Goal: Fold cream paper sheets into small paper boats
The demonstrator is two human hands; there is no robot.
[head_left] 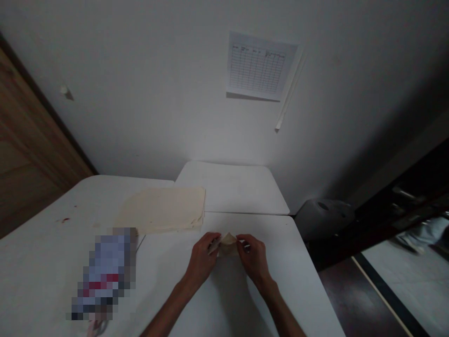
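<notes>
A small piece of cream-coloured paper-like sheet [228, 239], its top edge rising to a peak, is held between my two hands just above the white table. My left hand [206, 252] pinches its left side with thumb and fingers. On the right side, my right hand [253, 255] grips it in the same way, fingertips closed. Parts of the sheet are hidden behind the fingers, and fine detail is dim. To the left of my hands lies a flat stack of larger cream sheets [164, 208] with uneven edges.
White tables [298, 262] stand against a wall. A pixelated blue-and-red item [105, 267] lies at the left. A printed chart [257, 65] hangs above, near a white strip [291, 91]. A grey bin-like container [322, 215] stands beyond the right edge.
</notes>
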